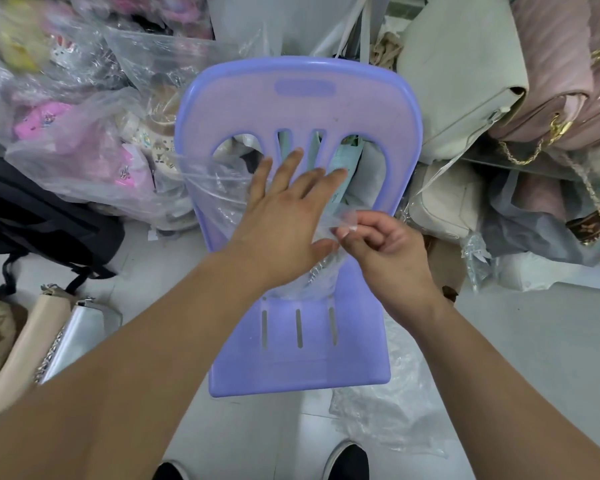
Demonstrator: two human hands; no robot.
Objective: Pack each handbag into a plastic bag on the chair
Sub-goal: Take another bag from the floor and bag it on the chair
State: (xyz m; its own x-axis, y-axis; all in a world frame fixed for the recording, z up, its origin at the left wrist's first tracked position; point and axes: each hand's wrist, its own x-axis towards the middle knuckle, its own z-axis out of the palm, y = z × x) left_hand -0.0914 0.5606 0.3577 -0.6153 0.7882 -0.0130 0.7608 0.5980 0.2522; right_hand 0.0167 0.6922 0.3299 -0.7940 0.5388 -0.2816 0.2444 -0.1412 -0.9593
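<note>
Rightward, a brown monogram-print handbag (593,225); right hand (392,251) pinches the plastic bag (222,188).

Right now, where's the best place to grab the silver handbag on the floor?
Probably the upper end of the silver handbag, reached from its right side with the left hand: bare floor lies there, while the cream handbag and the chain crowd its left side.

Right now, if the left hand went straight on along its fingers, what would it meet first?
Likely the slotted back of the chair, right ahead of the left hand; the plastic bag may intervene, depth unclear.
</note>
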